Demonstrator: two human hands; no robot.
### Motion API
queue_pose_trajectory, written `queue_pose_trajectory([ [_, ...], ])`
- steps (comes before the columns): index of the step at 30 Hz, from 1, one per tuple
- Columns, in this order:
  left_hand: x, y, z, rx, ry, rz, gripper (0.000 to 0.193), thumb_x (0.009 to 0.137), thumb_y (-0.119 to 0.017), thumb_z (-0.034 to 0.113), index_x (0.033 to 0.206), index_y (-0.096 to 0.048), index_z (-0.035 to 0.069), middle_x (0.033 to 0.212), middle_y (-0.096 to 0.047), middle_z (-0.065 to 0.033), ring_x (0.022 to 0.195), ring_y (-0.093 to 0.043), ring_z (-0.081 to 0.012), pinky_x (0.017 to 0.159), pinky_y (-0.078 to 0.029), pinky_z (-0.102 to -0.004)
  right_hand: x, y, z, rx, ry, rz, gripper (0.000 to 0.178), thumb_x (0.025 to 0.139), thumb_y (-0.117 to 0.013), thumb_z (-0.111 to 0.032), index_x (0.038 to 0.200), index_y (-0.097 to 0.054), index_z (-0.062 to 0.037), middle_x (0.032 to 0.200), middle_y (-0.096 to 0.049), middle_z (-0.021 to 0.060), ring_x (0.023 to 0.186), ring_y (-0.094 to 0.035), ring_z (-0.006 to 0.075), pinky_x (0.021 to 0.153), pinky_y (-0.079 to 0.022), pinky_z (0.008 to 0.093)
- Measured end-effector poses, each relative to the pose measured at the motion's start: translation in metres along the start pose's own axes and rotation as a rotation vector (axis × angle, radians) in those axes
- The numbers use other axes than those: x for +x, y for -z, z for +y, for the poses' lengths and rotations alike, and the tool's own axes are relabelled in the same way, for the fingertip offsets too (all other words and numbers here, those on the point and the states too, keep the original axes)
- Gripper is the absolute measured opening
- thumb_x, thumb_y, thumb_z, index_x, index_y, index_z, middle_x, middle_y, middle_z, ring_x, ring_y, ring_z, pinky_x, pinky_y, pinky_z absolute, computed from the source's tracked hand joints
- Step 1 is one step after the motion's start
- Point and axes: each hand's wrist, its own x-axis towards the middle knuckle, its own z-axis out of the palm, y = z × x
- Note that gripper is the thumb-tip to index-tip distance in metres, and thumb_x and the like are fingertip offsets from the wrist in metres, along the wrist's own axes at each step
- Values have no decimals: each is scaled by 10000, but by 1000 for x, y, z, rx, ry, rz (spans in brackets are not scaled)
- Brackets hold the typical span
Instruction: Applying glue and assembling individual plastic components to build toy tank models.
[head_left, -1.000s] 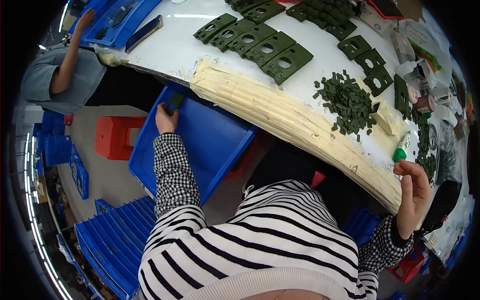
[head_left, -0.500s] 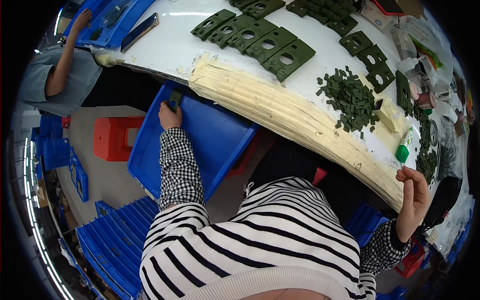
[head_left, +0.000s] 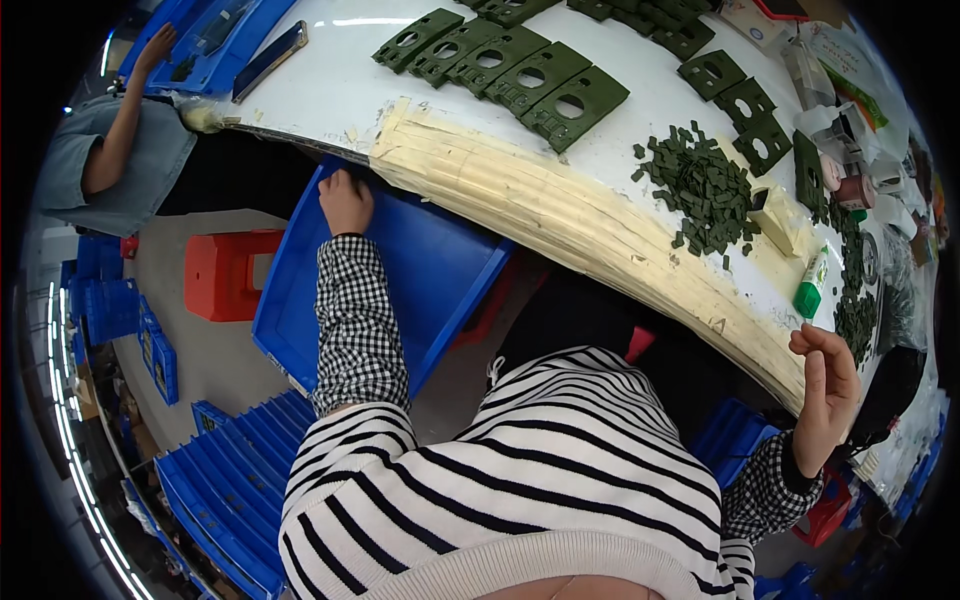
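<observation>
My left hand (head_left: 347, 203) reaches down into the far end of a blue plastic bin (head_left: 425, 262), close under the table edge. Its fingers are curled downward, and whatever they hold is hidden beneath them. Off to the right, my right hand (head_left: 826, 390) is raised beside the table edge, thumb and bent fingers apart, holding nothing. The green-capped white tube (head_left: 812, 285) lies on the table just beyond it. Dark green flat parts with a round hole (head_left: 572, 107) lie in an overlapping row on the white tabletop (head_left: 345, 62).
Small dark green pieces (head_left: 700, 185) form a heap on the table. Yellowish tape (head_left: 560, 215) covers the table's near edge. A red stool (head_left: 222, 277) and stacked blue trays (head_left: 235, 480) stand at left. Another person's arm (head_left: 122, 140) reaches toward a blue tray at the far left.
My left hand has moved a little farther into the bin's far corner. The dark green part visible at its fingers before is now out of sight. The right hand has barely moved.
</observation>
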Motion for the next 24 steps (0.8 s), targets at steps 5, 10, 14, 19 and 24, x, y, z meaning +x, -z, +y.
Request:
queue_pose_trajectory([
  [5,18,-33,5,2,-34,-257,396,803,-599,272,1166,-589,115,1112,-629,-128,1034,-522,-366,862,-414,-499,-3,-2,-3,17,-9,-28,198,927,-527,-37,1074,-597,75,988,-633,110,945,-608,152,871,-456,266],
  [10,16,-38,6,-68,54,-226,402,835,-581,314,1209,-578,164,1188,-610,-85,1075,-490,-425,869,-401,-531,-10,2,4,26,-44,7,196,925,-533,-42,1070,-597,72,978,-631,107,939,-607,150,870,-455,262],
  [14,-4,-16,-13,35,240,-24,538,810,-640,336,1274,-505,97,1177,-580,-152,1066,-492,-426,846,-435,-531,-10,4,7,26,-47,7,197,923,-531,-41,1070,-597,72,975,-630,106,937,-606,151,871,-455,266],
  [19,-47,25,-24,81,631,-193,787,710,-780,366,1339,-426,53,1198,-535,-231,1114,-494,-425,909,-449,-502,-6,0,10,50,-45,-6,197,922,-531,-41,1069,-597,71,971,-627,104,937,-605,153,873,-456,272],
  [24,-59,7,-60,-66,777,-221,837,658,-837,349,1305,-459,-23,1136,-604,-239,1128,-555,-385,969,-448,-446,2,-3,10,55,-32,-50,195,920,-535,-41,1065,-596,73,965,-624,100,935,-605,151,873,-454,270],
])
